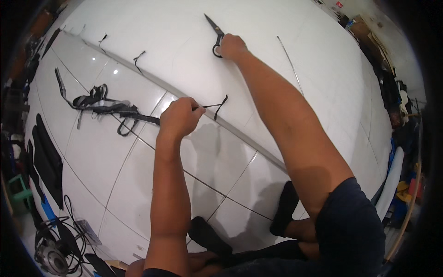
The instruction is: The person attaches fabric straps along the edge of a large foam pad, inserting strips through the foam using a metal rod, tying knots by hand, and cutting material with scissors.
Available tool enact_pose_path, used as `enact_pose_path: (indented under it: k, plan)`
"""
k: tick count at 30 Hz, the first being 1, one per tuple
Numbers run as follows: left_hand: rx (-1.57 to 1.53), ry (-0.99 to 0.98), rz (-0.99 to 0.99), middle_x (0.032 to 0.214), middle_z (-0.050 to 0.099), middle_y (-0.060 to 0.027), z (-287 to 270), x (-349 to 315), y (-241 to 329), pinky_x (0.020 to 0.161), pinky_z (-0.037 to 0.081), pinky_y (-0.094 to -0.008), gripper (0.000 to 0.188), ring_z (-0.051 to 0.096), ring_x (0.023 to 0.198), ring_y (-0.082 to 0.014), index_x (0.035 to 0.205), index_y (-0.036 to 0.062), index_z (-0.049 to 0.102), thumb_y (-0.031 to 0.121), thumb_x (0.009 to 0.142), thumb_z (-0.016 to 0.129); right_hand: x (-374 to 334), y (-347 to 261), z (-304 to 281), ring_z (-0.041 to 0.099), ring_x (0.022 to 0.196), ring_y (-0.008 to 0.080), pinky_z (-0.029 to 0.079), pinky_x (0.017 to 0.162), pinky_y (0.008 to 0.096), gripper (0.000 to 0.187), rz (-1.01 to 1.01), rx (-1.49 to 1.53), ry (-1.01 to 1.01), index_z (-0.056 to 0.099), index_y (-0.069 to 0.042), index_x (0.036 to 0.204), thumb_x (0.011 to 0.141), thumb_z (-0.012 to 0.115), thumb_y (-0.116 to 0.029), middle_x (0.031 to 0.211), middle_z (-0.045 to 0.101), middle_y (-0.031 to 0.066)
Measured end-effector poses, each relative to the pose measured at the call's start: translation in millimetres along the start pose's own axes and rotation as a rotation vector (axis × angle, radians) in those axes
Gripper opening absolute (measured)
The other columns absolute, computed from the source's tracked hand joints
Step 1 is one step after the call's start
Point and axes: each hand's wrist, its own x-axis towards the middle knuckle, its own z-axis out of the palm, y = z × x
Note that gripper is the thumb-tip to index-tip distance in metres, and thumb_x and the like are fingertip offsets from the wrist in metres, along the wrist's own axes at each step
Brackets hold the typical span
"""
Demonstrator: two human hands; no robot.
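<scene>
My right hand (233, 46) is closed around the handles of a pair of black scissors (215, 27), held over a large white slab (184, 51) with the blades pointing away to the upper left. Near the slab's grey edge (251, 143), my left hand (177, 116) pinches a thin black strip (212, 106). That strip runs to a short black tie (222, 107) at the edge. Two more black ties, one (138, 60) nearer and one (102, 41) farther off, stand along the same edge. A tangled bundle of black and grey strips (110, 107) trails from beside my left hand across the tiles.
A thin rod (290, 63) lies on the slab right of the scissors. Black padded pieces (47, 159), a machine with a cable (51, 258) and a green stool (19, 191) are at the left. Piled goods (371, 44) line the right side. My feet (210, 235) are on the tiled floor.
</scene>
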Motion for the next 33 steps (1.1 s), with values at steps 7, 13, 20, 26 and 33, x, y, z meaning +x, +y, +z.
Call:
enact_pose_path:
  k: [7,13,20,26,33]
  plan:
    - [-0.078,0.034,-0.019,0.087,0.07,-0.018,-5.1,-7.1,-22.4,0.077,0.05,-0.0385,0.035,0.067,0.082,-0.0305,0.095,-0.0028,0.069,0.031,0.087,0.066,-39.9,47.1,-63.1,0.067,0.069,0.0237,0.051,0.065,0.0376,0.04,-0.074,0.098,-0.339,0.065,-0.003,0.091,0.077,0.07,-0.04,0.076,0.069,0.0114]
    - [-0.115,0.113,-0.026,0.09,0.072,-0.0133,-11.1,-9.9,-13.4,0.078,0.051,-0.0394,0.03,0.068,0.087,-0.0299,0.097,0.0034,0.07,0.032,0.089,0.063,-181.0,95.5,-153.3,0.066,0.078,0.0306,0.05,0.067,0.0411,0.062,-0.347,-0.352,-0.324,0.06,-0.008,0.108,0.077,0.071,-0.06,0.087,0.067,0.0117]
    - [-0.175,0.238,0.018,0.09,0.072,-0.0137,-3.4,-23.1,-12.3,0.077,0.051,-0.0398,0.03,0.068,0.085,-0.0301,0.097,0.0034,0.071,0.031,0.088,0.063,-237.3,104.2,-141.7,0.066,0.074,0.0295,0.049,0.062,0.041,0.064,-0.404,-0.371,-0.32,0.062,-0.008,0.106,0.075,0.071,-0.063,0.083,0.066,0.0105]
    - [-0.231,0.269,0.041,0.086,0.069,-0.0198,-1.7,-34.7,-5.8,0.075,0.05,-0.0392,0.033,0.066,0.082,-0.0307,0.094,-0.003,0.069,0.029,0.086,0.066,-240.9,96.4,-115.8,0.065,0.069,0.0304,0.049,0.059,0.0415,0.056,-0.426,-0.318,-0.277,0.063,-0.011,0.103,0.08,0.067,-0.062,0.082,0.067,0.0096]
    - [-0.351,0.284,0.179,0.085,0.069,-0.0144,-9.1,-25.1,-29.1,0.077,0.05,-0.0344,0.035,0.065,0.082,-0.024,0.097,-0.0028,0.067,0.032,0.09,0.065,-248.1,124.8,-143.4,0.066,0.076,0.027,0.048,0.065,0.0401,0.039,-0.151,-0.145,-0.305,0.063,-0.013,0.099,0.084,0.07,-0.049,0.074,0.066,0.0076]
